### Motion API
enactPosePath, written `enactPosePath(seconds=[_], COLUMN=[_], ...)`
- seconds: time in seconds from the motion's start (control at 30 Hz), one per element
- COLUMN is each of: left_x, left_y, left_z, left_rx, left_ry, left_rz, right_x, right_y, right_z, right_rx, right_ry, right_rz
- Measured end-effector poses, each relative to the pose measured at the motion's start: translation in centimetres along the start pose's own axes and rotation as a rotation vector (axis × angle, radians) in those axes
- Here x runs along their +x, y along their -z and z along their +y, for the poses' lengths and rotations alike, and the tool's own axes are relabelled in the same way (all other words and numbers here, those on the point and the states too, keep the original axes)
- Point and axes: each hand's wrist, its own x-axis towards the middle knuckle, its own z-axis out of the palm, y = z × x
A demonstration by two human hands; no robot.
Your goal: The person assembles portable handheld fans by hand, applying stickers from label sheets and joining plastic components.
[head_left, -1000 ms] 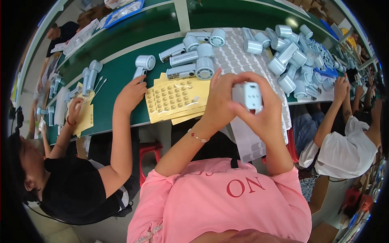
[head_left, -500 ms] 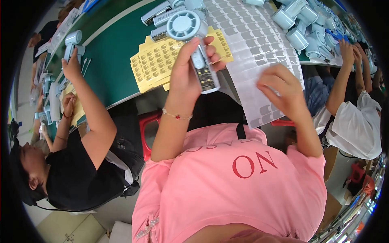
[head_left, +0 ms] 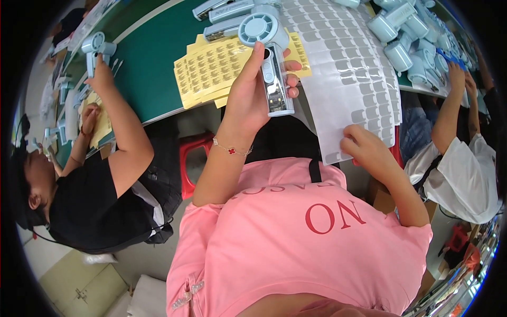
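While held in the left hand (head_left: 247, 99), wrapped round a pale blue handheld fan (head_left: 273, 79), will likely feel light and stiff, perhaps slippery on the smooth plastic. Appears above the near edge of the green table (head_left: 145, 79), grille end pointing away. Best to grip round the slim handle (head_left: 283, 112), sparing the possibly fragile, ribbed round grille (head_left: 258, 28) and the clear panel (head_left: 275, 94) with circuitry beneath. See the right hand (head_left: 368, 149), curled at the lower edge of a glossy, drooping sheet of grey stickers (head_left: 338, 113); cannot tell if pinching it. Left of that, notice layered yellow paper sheets (head_left: 211, 71).
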Motion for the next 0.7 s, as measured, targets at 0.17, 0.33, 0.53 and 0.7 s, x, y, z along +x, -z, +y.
enactPosePath(seconds=[0.17, 0.33, 0.53, 0.7], left_x=[-0.3, -0.2, -0.6, -0.7], left_y=[-0.1, -0.3, -0.1, 0.0], left_z=[0.4, 0.9, 1.7, 2.1], left_rx=[-0.138, -0.275, -0.581, -0.693], left_ry=[-0.028, 0.003, 0.028, -0.118], left_rz=[0.027, -0.004, 0.017, 0.032], right_x=[-1.0, -1.2, -2.5, 0.9], right_y=[-0.7, -0.4, 0.8, 0.6], right_z=[0.1, 0.1, -0.4, -2.2], right_rx=[-0.027, -0.054, 0.163, 1.018], right_ry=[0.018, 0.037, -0.128, -0.137], right_rz=[0.081, 0.035, 0.267, 0.869])
